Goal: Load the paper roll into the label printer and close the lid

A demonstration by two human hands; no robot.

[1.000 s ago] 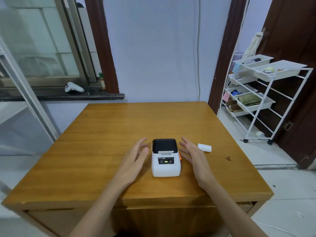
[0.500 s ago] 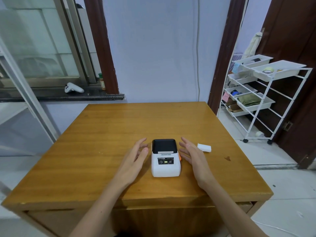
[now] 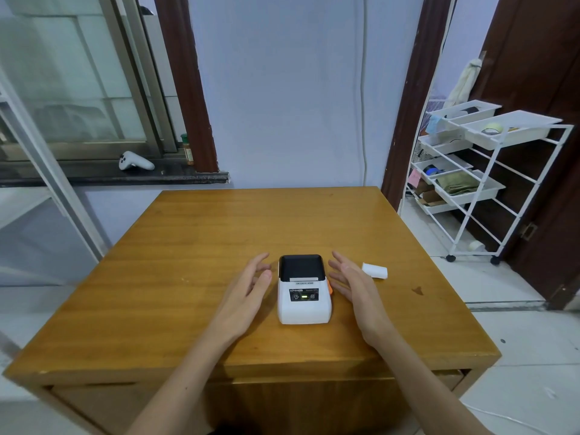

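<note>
A small white label printer (image 3: 303, 293) with a black lid stands on the wooden table (image 3: 194, 246). Its lid is down and a green light glows on its front panel. An orange tab shows on its right side. A white paper roll (image 3: 374, 270) lies on the table to the right of the printer. My left hand (image 3: 248, 293) hovers just left of the printer, fingers spread, holding nothing. Just right of the printer is my right hand (image 3: 354, 285), also with spread fingers and nothing in it, between printer and roll.
A white wire rack (image 3: 489, 183) with trays stands on the floor to the right of the table. A white game controller (image 3: 135, 161) lies on the dark window sill at the back left. A small dark stain (image 3: 417, 290) marks the table near its right edge.
Almost nothing has changed; both hands stay beside the printer, and the roll lies where it was.
</note>
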